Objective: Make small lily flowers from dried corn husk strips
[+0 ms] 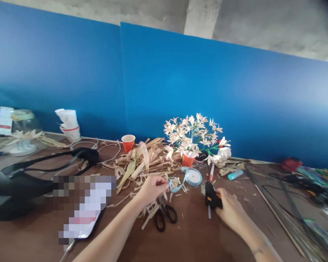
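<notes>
My left hand (153, 188) pinches the loose end of a light blue ribbon (184, 177), which runs to its spool (194, 177) lying on the table. Beneath that hand lie black-handled scissors (165, 215), their blades partly hidden by dried husk scraps. My right hand (229, 205) is wrapped around the handle of a black hot glue gun (211, 196), with a glue stick (209, 211) poking out of its back end. Behind the spool, pale husk flowers (192, 133) on green stems stand in a red paper cup (188, 159).
A heap of dried corn husks (142, 160) lies at the back middle, beside another red cup (128, 143). To the left are a phone (87, 211) and a black headset-like object (24, 182). Long thin sticks (278, 214) and cables lie at right. A blue partition (180, 80) rises behind.
</notes>
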Demonstrator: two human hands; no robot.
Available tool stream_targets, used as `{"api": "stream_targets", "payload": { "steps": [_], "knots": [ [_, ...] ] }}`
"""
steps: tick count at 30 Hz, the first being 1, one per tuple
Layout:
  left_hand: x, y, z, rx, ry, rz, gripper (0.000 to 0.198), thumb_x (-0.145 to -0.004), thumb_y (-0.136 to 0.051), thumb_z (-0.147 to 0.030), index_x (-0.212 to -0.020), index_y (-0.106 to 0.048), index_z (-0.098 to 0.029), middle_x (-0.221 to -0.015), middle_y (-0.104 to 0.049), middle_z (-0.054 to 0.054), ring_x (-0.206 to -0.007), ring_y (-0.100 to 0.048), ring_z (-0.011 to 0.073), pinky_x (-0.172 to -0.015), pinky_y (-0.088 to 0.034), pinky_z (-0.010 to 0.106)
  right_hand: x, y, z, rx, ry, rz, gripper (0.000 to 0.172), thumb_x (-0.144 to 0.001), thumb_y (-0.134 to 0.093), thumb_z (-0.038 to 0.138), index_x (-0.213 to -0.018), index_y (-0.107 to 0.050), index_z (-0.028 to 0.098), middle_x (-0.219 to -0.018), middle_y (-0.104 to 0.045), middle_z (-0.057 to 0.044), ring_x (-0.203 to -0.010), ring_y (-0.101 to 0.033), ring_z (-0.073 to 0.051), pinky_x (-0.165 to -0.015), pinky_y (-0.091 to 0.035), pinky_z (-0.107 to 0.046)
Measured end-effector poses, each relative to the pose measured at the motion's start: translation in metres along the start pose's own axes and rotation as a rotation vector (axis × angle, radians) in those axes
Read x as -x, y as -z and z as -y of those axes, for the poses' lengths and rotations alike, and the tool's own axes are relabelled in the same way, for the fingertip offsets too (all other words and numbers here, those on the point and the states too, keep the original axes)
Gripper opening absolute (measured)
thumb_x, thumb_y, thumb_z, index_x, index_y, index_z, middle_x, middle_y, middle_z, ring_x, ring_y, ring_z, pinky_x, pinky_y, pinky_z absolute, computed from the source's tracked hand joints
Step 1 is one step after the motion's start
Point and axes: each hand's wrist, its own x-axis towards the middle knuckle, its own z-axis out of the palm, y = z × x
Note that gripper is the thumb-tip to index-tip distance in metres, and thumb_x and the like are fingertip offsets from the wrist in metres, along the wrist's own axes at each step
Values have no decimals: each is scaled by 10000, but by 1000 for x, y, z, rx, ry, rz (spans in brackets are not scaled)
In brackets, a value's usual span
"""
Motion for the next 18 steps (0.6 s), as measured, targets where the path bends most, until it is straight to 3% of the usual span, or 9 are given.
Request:
{"api": "stream_targets", "payload": {
  "steps": [2,6,10,12,15,18],
  "knots": [
    [1,0,-2,59,29,26,279,-650,-564,-376,-609,-629,-108,-442,-439,-35,-421,-288,63,-433,-188,208,5,-4,0,78,-32,-13,389,-566,-522,73,-940,-497,177,-909,-617,-115,-895,-576,-284,-683,-409,-342],
    [3,0,-4,144,49,51,289,-637,-587,-394,-607,-627,-110,-427,-378,-49,-423,-249,60,-437,-154,218,7,1,27,229,-5,-238,385,-569,-504,47,-923,-508,197,-917,-597,-120,-890,-539,-308,-691,-396,-406],
    [4,-1,-6,185,52,76,253,-633,-595,-363,-586,-628,-117,-425,-389,-48,-428,-258,62,-444,-170,221,-1,-4,79,-103,303,-272,360,-670,-451,69,-1006,-466,196,-960,-586,-87,-911,-549,-235,-773,-428,-379],
    [5,-2,-7,216,59,82,239,-631,-600,-349,-580,-628,-117,-438,-417,-40,-433,-275,62,-448,-188,219,-6,-15,103,-234,399,-259,458,-685,-501,118,-1128,-391,166,-1042,-559,-113,-997,-518,-246,-825,-425,-378],
    [5,-1,-7,271,53,64,226,-624,-612,-336,-585,-632,-114,-480,-485,-17,-459,-333,70,-472,-235,219,-11,-30,123,-295,436,-264,517,-678,-517,97,-1161,-340,150,-985,-581,-109,-965,-532,-248,-872,-390,-418],
    [4,0,-7,313,63,39,244,-613,-625,-354,-576,-625,-113,-501,-521,-2,-470,-377,79,-493,-270,227,-15,-35,125,-283,436,-263,420,-731,-442,47,-1129,-368,156,-800,-614,-48,-808,-583,-208,-918,-330,-454]
  ]
}}
